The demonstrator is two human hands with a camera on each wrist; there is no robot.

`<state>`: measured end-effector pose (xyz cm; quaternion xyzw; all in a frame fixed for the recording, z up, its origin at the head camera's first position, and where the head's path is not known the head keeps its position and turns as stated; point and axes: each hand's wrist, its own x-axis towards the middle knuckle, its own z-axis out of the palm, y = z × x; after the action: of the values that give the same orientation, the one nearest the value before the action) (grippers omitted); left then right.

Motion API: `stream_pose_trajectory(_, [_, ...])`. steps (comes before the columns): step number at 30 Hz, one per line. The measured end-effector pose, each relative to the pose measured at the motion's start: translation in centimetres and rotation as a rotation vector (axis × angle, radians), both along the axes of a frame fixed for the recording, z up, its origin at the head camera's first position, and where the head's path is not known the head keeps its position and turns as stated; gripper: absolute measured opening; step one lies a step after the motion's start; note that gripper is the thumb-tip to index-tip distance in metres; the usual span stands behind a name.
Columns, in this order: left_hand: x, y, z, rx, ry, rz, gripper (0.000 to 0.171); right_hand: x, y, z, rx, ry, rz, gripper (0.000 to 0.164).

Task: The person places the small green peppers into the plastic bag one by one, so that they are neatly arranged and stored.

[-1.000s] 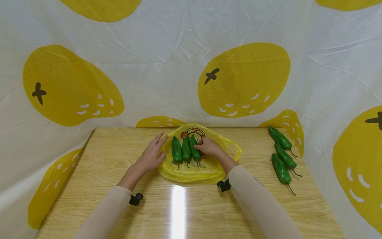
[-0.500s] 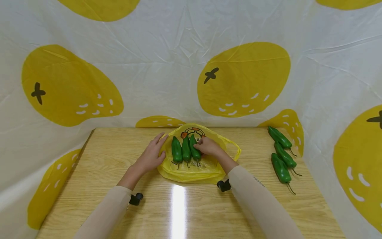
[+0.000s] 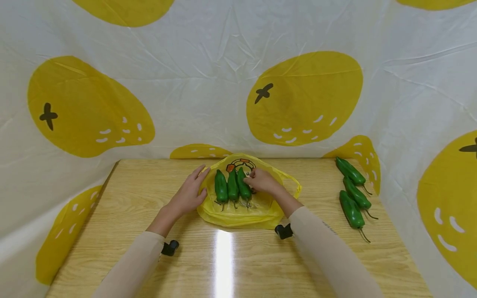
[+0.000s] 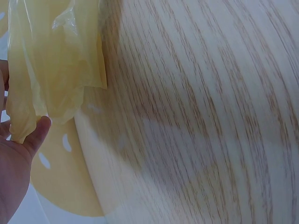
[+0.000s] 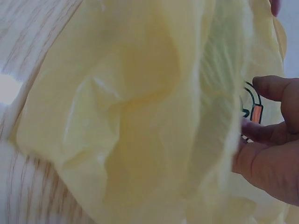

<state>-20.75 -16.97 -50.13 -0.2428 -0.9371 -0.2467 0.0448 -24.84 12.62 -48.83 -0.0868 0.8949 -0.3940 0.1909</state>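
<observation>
Three green peppers (image 3: 221,187) lie side by side, stems toward me, on the opened yellow plastic bag (image 3: 238,220). At the bag's left edge rests my left hand (image 3: 187,193), its fingers extended and spread; in the left wrist view its thumb and fingers lie on either side of the hanging plastic (image 4: 58,56). My right hand (image 3: 263,181) is over the bag beside the rightmost pepper (image 3: 244,189), fingertips near or touching its upper side. In the right wrist view, the right hand's fingers (image 5: 271,88) stand apart with no pepper visible between them; plastic hides part of them.
Several more green peppers (image 3: 351,210) lie along the right side of the wooden table (image 3: 179,273). A white cloth with yellow fruit prints (image 3: 208,103) hangs behind and at both sides. The bag's handle loop (image 3: 298,188) sticks out to the right.
My right hand has loosened from the rightmost pepper and shifted slightly right and up, its forearm moving right. The peppers, the bag and my left hand look the same.
</observation>
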Motion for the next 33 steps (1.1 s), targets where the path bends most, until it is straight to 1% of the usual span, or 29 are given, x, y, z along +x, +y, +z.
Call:
stream_pose_trajectory(4, [0.1, -0.1, -0.1, -0.001, -0.002, 0.003, 0.069, 0.8, 0.5, 1.0, 0.025, 0.028, 0.004, 0.031])
stream_pose_trajectory(5, [0.1, -0.1, -0.1, -0.002, 0.0, 0.002, 0.069, 0.9, 0.6, 1.2, 0.027, 0.027, 0.005, 0.03])
stream_pose_trajectory(6, [0.0, 0.0, -0.1, -0.003, 0.002, -0.001, 0.069, 1.1, 0.8, 1.5, 0.032, 0.028, 0.006, 0.032])
stream_pose_trajectory(8, [0.0, 0.0, -0.1, -0.006, 0.006, -0.006, 0.069, 1.3, 1.1, 1.9, 0.024, 0.018, 0.011, 0.044])
stream_pose_trajectory(11, [0.0, 0.0, -0.1, -0.008, 0.01, -0.012, 0.069, 1.6, 1.6, 2.6, -0.044, -0.003, 0.038, 0.053])
stream_pose_trajectory(14, [0.0, 0.0, -0.1, -0.012, 0.009, -0.012, 0.07, 2.1, 2.1, 3.4, -0.123, -0.009, 0.065, 0.055])
stream_pose_trajectory(16, [0.0, 0.0, -0.1, -0.015, 0.008, -0.012, 0.07, 2.4, 2.5, 3.9, -0.149, 0.005, 0.078, 0.053])
stream_pose_trajectory(20, [0.0, 0.0, -0.2, -0.016, 0.0, -0.006, 0.07, 2.9, 3.4, 4.4, -0.202, 0.028, 0.082, 0.051])
stream_pose_trajectory(24, [0.0, -0.1, -0.1, -0.011, 0.0, 0.001, 0.07, 3.2, 4.5, 4.7, -0.286, 0.035, 0.081, 0.052])
stream_pose_trajectory(27, [0.0, 0.0, 0.0, -0.001, 0.008, -0.002, 0.07, 3.6, 5.4, 4.9, -0.315, 0.057, 0.075, 0.052])
stream_pose_trajectory(33, [0.0, 0.0, -0.2, 0.006, 0.023, -0.007, 0.069, 4.3, 7.1, 5.4, -0.314, 0.131, 0.057, 0.049])
